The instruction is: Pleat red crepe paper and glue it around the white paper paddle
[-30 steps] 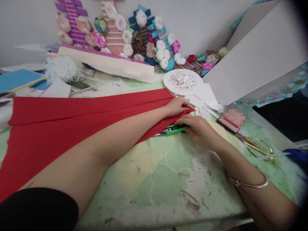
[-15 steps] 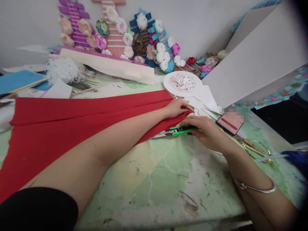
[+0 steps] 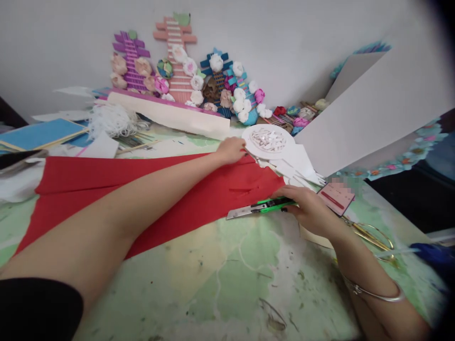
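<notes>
A long sheet of red crepe paper (image 3: 199, 203) lies across the table, its right end wrinkled and slightly lifted. My left hand (image 3: 232, 150) reaches over it to the far edge, fingers curled closed on the paper there; the fingertips are mostly hidden. At the near right corner, my right hand (image 3: 302, 206) grips a green and black utility knife (image 3: 272, 204). The knife's long blade is out, pointing left and lying along the near edge of the paper. The right fingers also touch the paper's corner.
Beyond the paper stand a white plate of small white pieces (image 3: 268, 139) and white paper scraps (image 3: 298, 161). A phone (image 3: 336, 196) and gold-handled scissors (image 3: 373, 237) lie right. Flower-decorated guitar shapes (image 3: 177, 66) lean on the wall; white string (image 3: 112, 121) is heaped left.
My left hand has moved left and away from me, to the far edge, and the paper's right end has spread flatter. The right hand keeps the knife nearly in place.
</notes>
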{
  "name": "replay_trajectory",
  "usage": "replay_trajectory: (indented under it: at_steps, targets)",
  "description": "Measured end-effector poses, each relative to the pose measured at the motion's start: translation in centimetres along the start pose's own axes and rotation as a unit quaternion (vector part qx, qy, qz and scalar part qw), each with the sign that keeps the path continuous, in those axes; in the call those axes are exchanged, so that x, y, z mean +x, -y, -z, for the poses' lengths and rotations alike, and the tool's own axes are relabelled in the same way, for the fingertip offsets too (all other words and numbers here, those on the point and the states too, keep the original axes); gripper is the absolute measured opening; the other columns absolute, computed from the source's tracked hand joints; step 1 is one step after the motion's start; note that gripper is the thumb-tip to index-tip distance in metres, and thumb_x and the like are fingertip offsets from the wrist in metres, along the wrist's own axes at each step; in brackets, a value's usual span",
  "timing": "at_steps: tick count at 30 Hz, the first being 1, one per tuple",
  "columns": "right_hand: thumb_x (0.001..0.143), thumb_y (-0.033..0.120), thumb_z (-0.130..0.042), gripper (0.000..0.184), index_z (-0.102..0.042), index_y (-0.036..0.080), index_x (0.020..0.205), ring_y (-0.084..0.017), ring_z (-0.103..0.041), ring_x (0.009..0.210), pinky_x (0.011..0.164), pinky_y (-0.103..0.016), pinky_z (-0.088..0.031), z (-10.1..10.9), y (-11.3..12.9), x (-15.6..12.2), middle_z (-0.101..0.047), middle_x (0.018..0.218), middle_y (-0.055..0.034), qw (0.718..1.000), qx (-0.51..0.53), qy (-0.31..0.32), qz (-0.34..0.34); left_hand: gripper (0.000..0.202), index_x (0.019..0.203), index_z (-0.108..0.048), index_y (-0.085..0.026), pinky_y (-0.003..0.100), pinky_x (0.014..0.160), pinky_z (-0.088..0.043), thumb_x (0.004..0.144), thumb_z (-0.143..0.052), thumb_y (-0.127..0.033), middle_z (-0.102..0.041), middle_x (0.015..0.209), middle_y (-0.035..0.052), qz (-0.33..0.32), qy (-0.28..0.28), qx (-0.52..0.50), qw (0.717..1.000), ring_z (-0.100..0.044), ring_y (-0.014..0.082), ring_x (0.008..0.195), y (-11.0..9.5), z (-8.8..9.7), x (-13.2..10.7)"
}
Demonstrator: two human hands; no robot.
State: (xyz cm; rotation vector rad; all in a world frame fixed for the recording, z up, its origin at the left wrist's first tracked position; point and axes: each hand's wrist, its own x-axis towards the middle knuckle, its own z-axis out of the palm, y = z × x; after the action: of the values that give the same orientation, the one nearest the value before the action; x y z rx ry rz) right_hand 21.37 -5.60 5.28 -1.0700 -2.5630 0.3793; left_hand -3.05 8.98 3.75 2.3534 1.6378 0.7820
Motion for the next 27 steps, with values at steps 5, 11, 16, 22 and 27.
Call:
replay_trajectory:
  at_steps: [5, 11, 16, 22, 27]
  targets:
    - [0.071, -0.001, -0.049, 0.043, -0.066, 0.023, 0.101, -0.021, -0.061, 0.094, 0.085, -0.034, -0.045, -0.2, 0.0, 0.0, -0.068, 0.101, -0.0047, 1.0, -0.001, 0.01, -0.004, 0.047, 0.109, -0.066, -0.014, 0.031, 0.083, -0.045, 0.072, -0.071, -0.042, -0.067, 0.111, 0.0138, 0.127, 0.136, 0.102, 0.977, -0.06, 0.0273, 0.1, 4.7, 3.7, -0.7]
    - [0.07, -0.001, -0.047, 0.042, -0.066, 0.022, 0.099, -0.021, -0.061, 0.091, 0.082, -0.034, -0.044, -0.2, -0.2, 0.0, -0.068, 0.099, -0.0051, 1.0, -0.008, 0.007, 0.002, 0.017, 0.074, -0.064, -0.016, 0.027, 0.065, -0.036, 0.074, -0.065, -0.033, -0.061, 0.071, 0.0028, 0.087, 0.109, -0.053, 0.989, -0.05, 0.017, 0.069, 5.6, 5.1, -1.4]
    - [0.069, 0.0, -0.047, 0.042, -0.065, 0.021, 0.099, -0.021, -0.061, 0.09, 0.081, -0.033, -0.044, -0.1, -0.4, 0.0, -0.068, 0.099, -0.005, 1.0, -0.017, 0.003, -0.022, 0.014, 0.083, -0.062, -0.015, 0.033, 0.079, -0.039, 0.077, -0.063, -0.028, -0.062, 0.088, 0.0084, 0.124, -0.06, 0.027, 0.99, -0.051, 0.0228, 0.085, 6.2, 5.8, -0.3]
    - [0.066, 0.0, -0.047, 0.041, -0.065, 0.02, 0.097, -0.022, -0.061, 0.091, 0.082, -0.034, -0.043, -0.3, -1.1, -0.1, -0.069, 0.098, -0.0049, 0.996, -0.041, -0.021, -0.074, 0.028, 0.104, -0.059, -0.019, 0.043, 0.098, -0.037, 0.078, -0.051, -0.016, -0.06, 0.113, 0.0109, -0.027, -0.16, 0.018, 0.987, -0.047, 0.0272, 0.111, 2.0, 7.2, -4.7]
    - [0.065, 0.001, -0.047, 0.04, -0.065, 0.02, 0.095, -0.023, -0.061, 0.091, 0.081, -0.035, -0.044, 0.2, -1.7, -0.3, -0.069, 0.096, -0.0053, 0.992, -0.039, -0.052, -0.11, 0.036, 0.112, -0.065, -0.036, 0.041, 0.085, -0.048, 0.078, -0.052, -0.032, -0.065, 0.104, 0.0055, -0.204, 0.002, -0.187, 0.961, -0.057, 0.0235, 0.096, -5.6, 9.9, -17.5]
